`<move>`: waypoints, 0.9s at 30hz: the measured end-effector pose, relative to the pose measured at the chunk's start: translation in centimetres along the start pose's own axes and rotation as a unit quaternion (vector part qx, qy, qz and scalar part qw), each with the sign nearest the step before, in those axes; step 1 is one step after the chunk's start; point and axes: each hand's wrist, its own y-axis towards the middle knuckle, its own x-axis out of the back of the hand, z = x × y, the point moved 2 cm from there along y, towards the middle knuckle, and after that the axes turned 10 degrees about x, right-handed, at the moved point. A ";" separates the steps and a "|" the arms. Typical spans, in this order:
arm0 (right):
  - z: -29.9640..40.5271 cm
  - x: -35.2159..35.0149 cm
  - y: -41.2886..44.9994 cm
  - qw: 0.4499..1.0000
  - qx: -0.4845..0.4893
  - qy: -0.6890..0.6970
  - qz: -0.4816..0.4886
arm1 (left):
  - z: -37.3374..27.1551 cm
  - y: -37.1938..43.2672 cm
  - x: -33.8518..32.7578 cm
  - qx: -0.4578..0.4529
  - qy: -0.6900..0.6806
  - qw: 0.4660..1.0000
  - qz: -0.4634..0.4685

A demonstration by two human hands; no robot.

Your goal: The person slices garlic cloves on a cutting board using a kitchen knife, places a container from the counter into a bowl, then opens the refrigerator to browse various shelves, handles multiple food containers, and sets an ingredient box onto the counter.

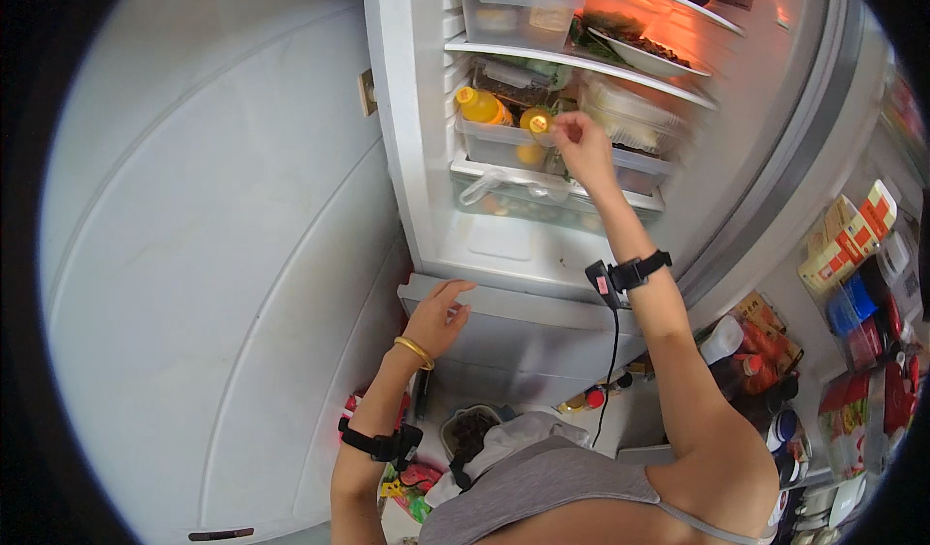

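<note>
My right hand reaches into the refrigerator, thumb and fingertips pinched together beside a bottle with a yellow cap. A thin dark stem or strand seems to hang near the fingertips; whether I hold it cannot be told. Another bottle of yellow drink leans at the left in the clear plastic bin. Clear lidded containers are stacked behind my right hand. Below lies the clear crisper drawer with a plastic bag at its front. My left hand hovers by the lower drawer front, fingers spread and holding nothing.
The upper shelf bears a plate of food and a plastic bin. The open door at the right holds bottles, boxes and packets. A cable runs from my right wrist. A small bin stands on the floor.
</note>
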 end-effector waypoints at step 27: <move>3.8 -4.2 4.8 0.941 0.156 -0.299 0.011 | 0.2 2.3 0.6 -0.010 -0.008 0.994 -0.109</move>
